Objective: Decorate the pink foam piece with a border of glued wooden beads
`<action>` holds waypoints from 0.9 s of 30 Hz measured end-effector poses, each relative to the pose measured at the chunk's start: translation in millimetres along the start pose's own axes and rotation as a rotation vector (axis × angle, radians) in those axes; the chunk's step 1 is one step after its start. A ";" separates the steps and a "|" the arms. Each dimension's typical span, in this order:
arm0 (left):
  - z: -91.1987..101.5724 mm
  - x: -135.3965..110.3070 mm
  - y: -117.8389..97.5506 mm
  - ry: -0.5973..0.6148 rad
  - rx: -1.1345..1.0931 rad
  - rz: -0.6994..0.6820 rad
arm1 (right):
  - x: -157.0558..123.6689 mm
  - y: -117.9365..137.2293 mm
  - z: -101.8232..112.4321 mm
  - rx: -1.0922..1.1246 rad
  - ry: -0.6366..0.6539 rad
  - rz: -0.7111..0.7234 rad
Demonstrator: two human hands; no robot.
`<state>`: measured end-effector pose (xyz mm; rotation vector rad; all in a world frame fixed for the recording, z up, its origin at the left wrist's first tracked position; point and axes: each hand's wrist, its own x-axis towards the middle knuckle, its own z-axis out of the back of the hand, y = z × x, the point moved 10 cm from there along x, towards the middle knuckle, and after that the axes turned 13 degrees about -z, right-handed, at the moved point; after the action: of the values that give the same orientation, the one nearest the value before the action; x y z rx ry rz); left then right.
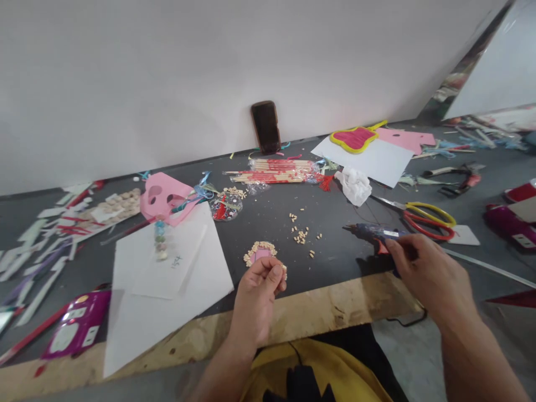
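Observation:
My left hand (262, 285) is closed in a pinch near the table's front edge, with a small pale wooden piece (284, 268) at its fingertips. Just behind those fingers lies a pink shape (260, 254) rimmed with the same pale pieces, partly hidden by the hand. To the right, my right hand (431, 271) grips a blue hot glue gun (377, 230) with an orange-red trigger, its nozzle pointing left. Between the two hands, loose wooden pieces (300, 237) are scattered on the dark tabletop.
Red-and-yellow scissors (431, 218), crumpled white tissue (355, 186) and pliers (458, 177) lie at right. Wrapped sticks (276, 171) lie before a phone (266, 127) leaning on the wall. White paper (125, 312), a pink cutout (165, 195) and a purple packet (79, 324) occupy the left.

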<state>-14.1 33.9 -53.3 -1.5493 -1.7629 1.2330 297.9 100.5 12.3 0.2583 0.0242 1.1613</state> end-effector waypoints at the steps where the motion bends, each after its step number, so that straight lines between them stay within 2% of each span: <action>1: 0.6 0.5 0.1 -0.010 -0.019 0.010 | 0.3 -12.1 -4.7 -0.056 0.031 -0.040; 3: 0.6 1.1 1.0 -0.025 -0.055 0.032 | -0.8 -26.1 -16.7 -0.116 0.108 -0.059; 6: -4.0 1.0 3.5 -0.020 -0.097 0.063 | -0.2 -28.2 -29.5 -0.149 0.185 -0.043; 10: -10.9 -1.3 6.8 -0.006 -0.124 0.074 | 9.0 -29.8 -32.4 -0.128 0.273 -0.137; 13: -12.4 -3.5 9.1 -0.005 -0.122 0.080 | 13.1 -34.4 -25.0 -0.007 0.306 -0.202; 15: -12.2 -4.3 10.3 -0.003 -0.113 0.087 | 11.1 -39.8 -17.3 0.170 0.295 -0.262; 17: -11.6 -4.3 10.5 0.000 -0.099 0.087 | 2.9 -43.9 -16.3 0.496 0.334 -0.344; 19: -10.8 -3.6 9.8 0.001 -0.076 0.077 | -11.9 -38.8 -28.1 0.891 0.484 -0.423; 21: -10.4 -3.0 9.6 0.002 -0.048 0.067 | -31.1 -21.0 -44.6 1.188 0.715 -0.460; 24: -11.6 -3.1 11.8 0.014 -0.013 0.070 | -56.9 4.3 -59.7 1.347 0.966 -0.464; 27: -13.0 -2.9 13.2 0.031 0.012 0.062 | -70.3 14.3 -62.2 1.320 0.993 -0.443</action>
<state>4.1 34.4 -57.9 -1.6192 -1.6969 1.2404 247.4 53.7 -53.0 0.7503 1.6696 0.5708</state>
